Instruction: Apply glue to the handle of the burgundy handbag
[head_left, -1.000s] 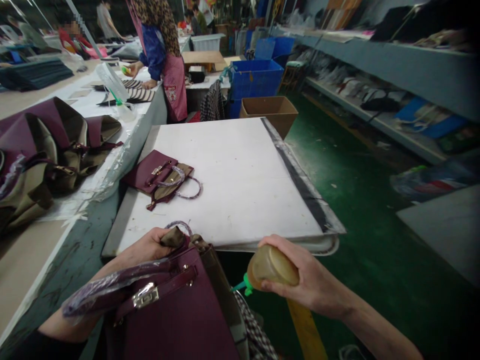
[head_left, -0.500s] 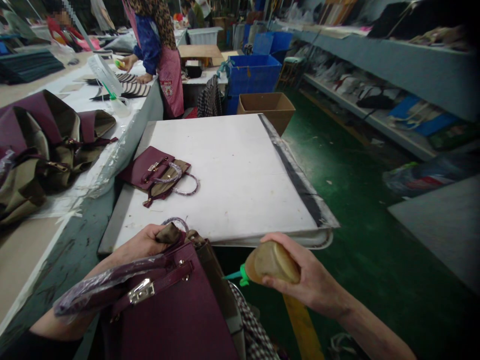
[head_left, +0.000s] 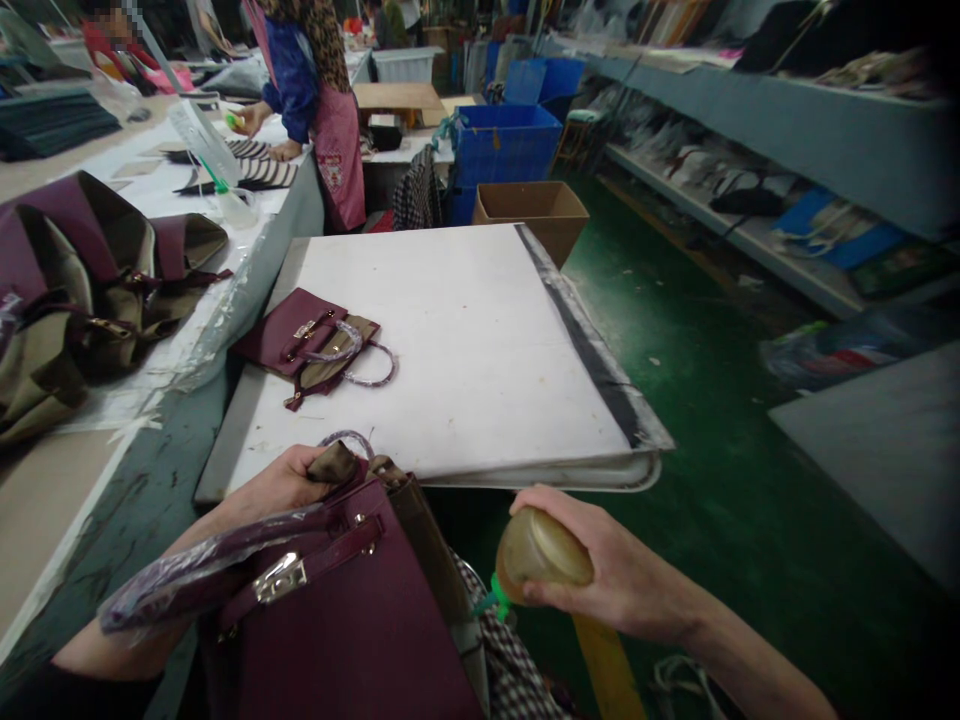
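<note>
Head view: fingers (head_left: 559,590) wrap glue bottle (head_left: 541,548) (nozzle leftward).

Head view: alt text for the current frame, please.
The left hand grips the top edge of a maroon handbag while the right hand holds a glue bottle, green nozzle toward the bag. A second maroon handbag lies on the white table.

We are observing a burgundy handbag (head_left: 352,630) standing upright at the bottom of the view, its tan side panel facing right, a metal clasp on its front strap, its handle wrapped in clear plastic. We are noting its top corner being pinched by the left hand (head_left: 281,485). A translucent amber squeeze bottle (head_left: 541,550) with a green nozzle is lying sideways in the right hand (head_left: 607,570), nozzle pointing at the bag's side panel.
</note>
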